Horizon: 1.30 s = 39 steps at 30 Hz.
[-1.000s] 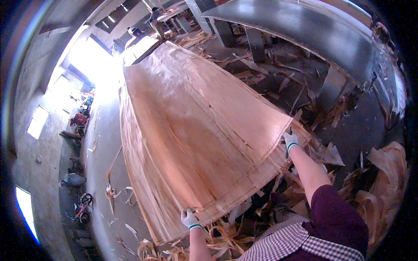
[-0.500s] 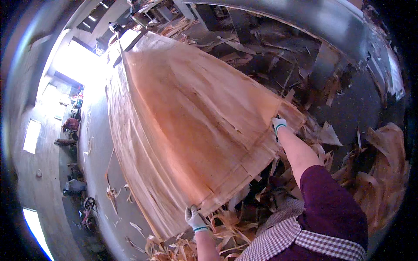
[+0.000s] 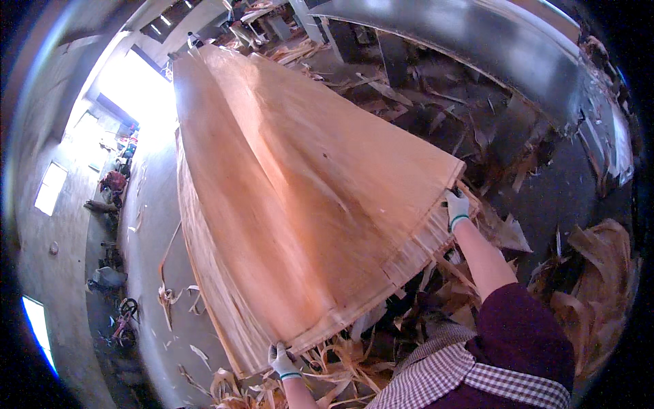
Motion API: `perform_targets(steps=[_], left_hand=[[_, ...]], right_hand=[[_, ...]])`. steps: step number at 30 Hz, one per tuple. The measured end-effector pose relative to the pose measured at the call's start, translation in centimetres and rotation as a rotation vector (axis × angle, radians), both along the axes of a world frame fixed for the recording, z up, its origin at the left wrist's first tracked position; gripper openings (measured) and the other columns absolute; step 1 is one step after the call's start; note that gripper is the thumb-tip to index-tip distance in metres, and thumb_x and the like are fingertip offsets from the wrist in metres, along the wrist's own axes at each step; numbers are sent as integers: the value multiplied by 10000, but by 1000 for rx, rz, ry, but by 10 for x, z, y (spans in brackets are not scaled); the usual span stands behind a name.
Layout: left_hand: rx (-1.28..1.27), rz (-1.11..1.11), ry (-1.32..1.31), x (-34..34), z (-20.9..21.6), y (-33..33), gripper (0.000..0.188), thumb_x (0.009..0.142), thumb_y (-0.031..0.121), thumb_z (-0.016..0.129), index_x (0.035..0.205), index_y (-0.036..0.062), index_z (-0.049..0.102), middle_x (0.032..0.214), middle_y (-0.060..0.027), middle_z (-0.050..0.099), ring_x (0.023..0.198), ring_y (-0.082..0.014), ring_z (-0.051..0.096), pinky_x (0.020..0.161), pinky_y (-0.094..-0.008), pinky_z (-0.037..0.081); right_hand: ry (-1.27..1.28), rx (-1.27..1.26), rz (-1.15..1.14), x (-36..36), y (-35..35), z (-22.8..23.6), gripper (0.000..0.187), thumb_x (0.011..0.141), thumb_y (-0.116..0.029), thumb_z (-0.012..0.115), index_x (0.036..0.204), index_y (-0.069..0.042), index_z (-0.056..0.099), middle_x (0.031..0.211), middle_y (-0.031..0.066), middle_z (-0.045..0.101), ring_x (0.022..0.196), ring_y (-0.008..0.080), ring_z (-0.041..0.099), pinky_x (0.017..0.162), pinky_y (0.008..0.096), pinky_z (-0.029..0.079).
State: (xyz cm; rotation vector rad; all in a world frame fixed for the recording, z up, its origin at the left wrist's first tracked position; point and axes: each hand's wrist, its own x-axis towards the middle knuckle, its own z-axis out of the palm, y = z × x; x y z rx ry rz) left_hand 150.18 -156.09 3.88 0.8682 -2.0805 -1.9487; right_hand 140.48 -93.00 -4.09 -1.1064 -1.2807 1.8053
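A long, thin sheet of wood veneer [image 3: 368, 170], orange-brown with soft waves along it, stretches away from me over a stack of paler sheets [image 3: 225, 320]. My left hand [image 3: 281, 360], in a white glove with a green cuff band, pinches the near left corner of the veneer. At the near right corner my right hand [image 3: 458, 206], gloved the same way, has its fingers closed on the edge. Parts of the fingers on both hands are hidden by the sheet or too small to make out.
Torn veneer strips [image 3: 340, 371] lie around my feet, and a crumpled heap [image 3: 593, 273] stands at the right. A long dark-topped table [image 3: 463, 34] runs along the far right. Machinery parts [image 3: 109, 276] line the left wall. A person [image 3: 194, 41] is at the stack's far end.
My left hand has moved left and nearer to me; my right hand has shifted right and slightly nearer. The veneer between them is spread wider and covers more of the stack.
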Motion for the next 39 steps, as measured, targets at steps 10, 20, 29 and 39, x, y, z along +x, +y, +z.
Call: perform_targets(steps=[10, 20, 29, 39], left_hand=[[-50, 60, 13, 19, -12, 2, 63, 846, 79, 589, 797, 46, 568, 636, -15, 544, 399, -95, 430, 353, -245, 327], [-83, -17, -123, -22, -26, -2, 97, 852, 122, 580, 814, 43, 539, 613, -87, 593, 321, -116, 401, 292, -264, 284], [-70, -46, -170, -36, -28, -11, 118, 845, 143, 598, 798, 54, 536, 610, -94, 599, 325, -117, 412, 295, -263, 283], [-79, 6, -40, -12, -1, 10, 112, 838, 156, 618, 796, 69, 561, 612, -42, 568, 378, -92, 417, 324, -240, 286]], right_hand=[[-23, 89, -93, 81, 6, 18, 137, 798, -114, 643, 919, -51, 639, 769, -6, 612, 553, 92, 538, 462, 240, 454], [-97, -27, -115, 63, 12, -10, 169, 765, -142, 672, 859, -8, 632, 749, 23, 611, 566, 126, 545, 515, 267, 443], [-191, -104, -142, 54, 31, -42, 97, 801, -175, 632, 791, -114, 557, 644, 2, 562, 431, 118, 526, 340, 256, 346], [-282, -62, -119, 43, 15, -18, 285, 779, -198, 666, 984, -10, 611, 754, 35, 598, 554, 134, 545, 472, 282, 431]])
